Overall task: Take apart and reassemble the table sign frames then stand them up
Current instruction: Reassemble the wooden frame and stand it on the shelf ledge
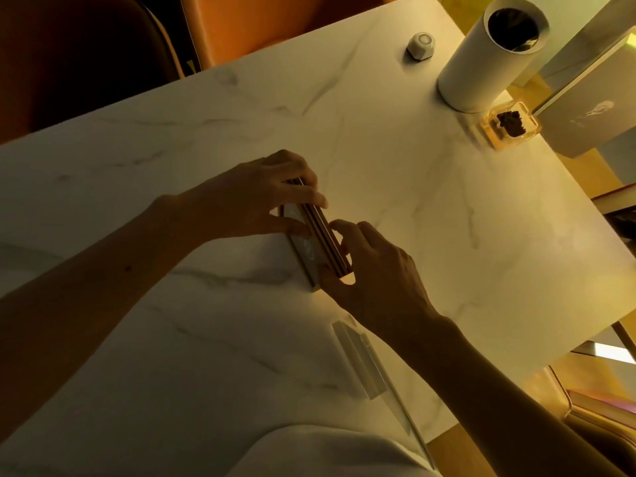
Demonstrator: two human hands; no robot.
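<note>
A table sign frame (318,232) lies at the middle of the white marble table (430,208): a long base bar with dark grooves and a clear panel beside it. My left hand (254,201) grips the far end of the bar, thumb on the near side and fingers over the top. My right hand (375,270) pinches the near end of the same bar between thumb and fingers. A second clear sign frame (361,359) lies flat near the table's front edge, under my right forearm, untouched.
At the far right stand a tall white cylinder (488,56), a small white hexagonal object (420,44), a clear amber block (509,127) and a white box (592,115). An orange chair (268,25) is beyond the far edge. The right table edge drops off.
</note>
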